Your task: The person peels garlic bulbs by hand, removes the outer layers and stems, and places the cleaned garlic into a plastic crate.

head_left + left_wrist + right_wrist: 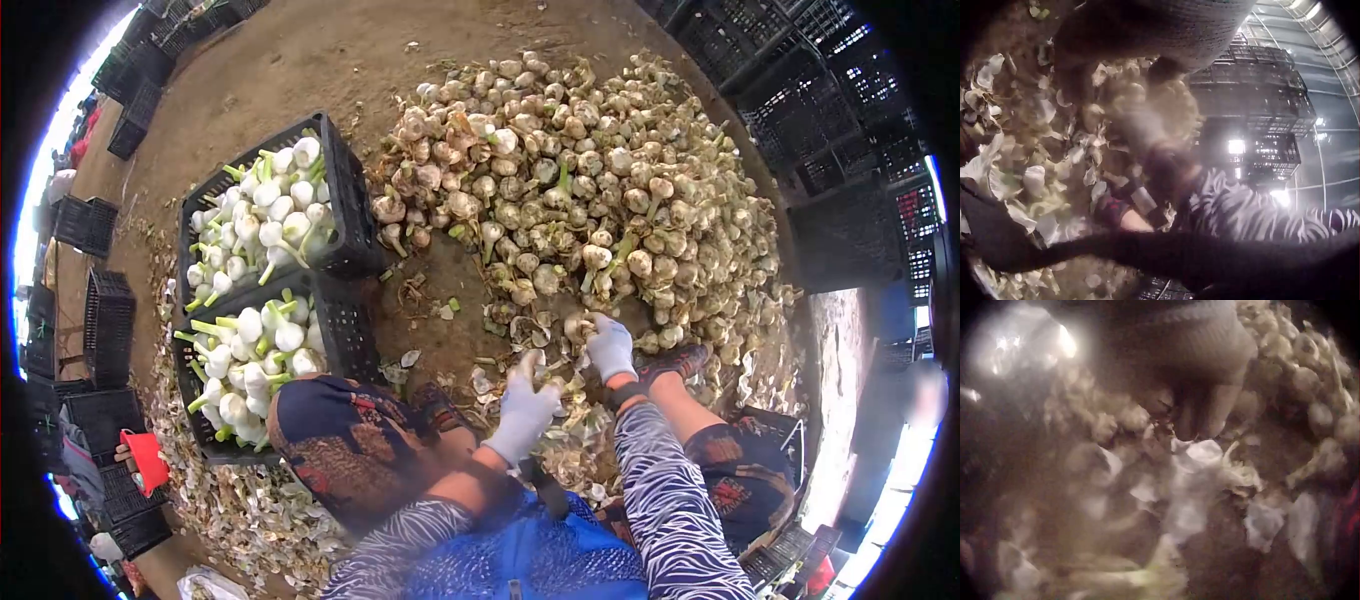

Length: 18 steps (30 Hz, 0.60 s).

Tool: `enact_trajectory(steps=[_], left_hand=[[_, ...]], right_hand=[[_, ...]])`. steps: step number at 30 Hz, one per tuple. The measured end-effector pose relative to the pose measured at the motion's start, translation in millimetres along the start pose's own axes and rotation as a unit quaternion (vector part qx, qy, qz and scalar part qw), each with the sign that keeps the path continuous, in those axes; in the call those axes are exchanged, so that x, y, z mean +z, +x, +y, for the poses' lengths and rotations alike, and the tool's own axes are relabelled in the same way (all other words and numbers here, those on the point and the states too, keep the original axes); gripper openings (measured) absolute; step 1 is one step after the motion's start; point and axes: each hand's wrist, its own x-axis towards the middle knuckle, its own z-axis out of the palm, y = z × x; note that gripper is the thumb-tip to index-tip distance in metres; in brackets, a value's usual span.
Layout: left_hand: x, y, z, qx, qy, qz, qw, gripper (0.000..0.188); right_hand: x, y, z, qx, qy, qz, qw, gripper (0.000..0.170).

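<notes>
Both hands wear pale gloves. The right hand pinches a garlic bulb at the near edge of a large heap of unpeeled garlic. To its lower left is the left hand, its fingers and thumb spread apart over loose skins, with no held bulb visible. In the left wrist view the left glove fills the top, and the right hand is blurred. The right glove points down above papery skins in the right wrist view.
Two black crates of white, green-stemmed garlic stand left of the heap. Peelings litter the ground beside the person's legs. Stacked black crates line the right side. A red container is at far left.
</notes>
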Motion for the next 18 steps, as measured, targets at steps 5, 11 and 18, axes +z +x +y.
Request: enact_trajectory(steps=[5,11,18], left_hand=[[-9.8,8.9,4.6,0.153,-0.103,0.004,0.983,0.079],[-21.4,-32.0,46.4,0.183,-0.286,-0.143,0.93,0.077],[-17.6,-66.4,46.1,0.389,-0.093,0.001,0.917,0.072]], right_hand=[[-35.9,-56.4,8.9,-0.006,0.603,-0.106,0.79,0.028],[-68.7,-134.0,-28.3,-0.046,0.756,-0.063,0.65,0.034],[-88.8,-181.5,-52.3,-0.074,0.81,-0.014,0.582,0.021]])
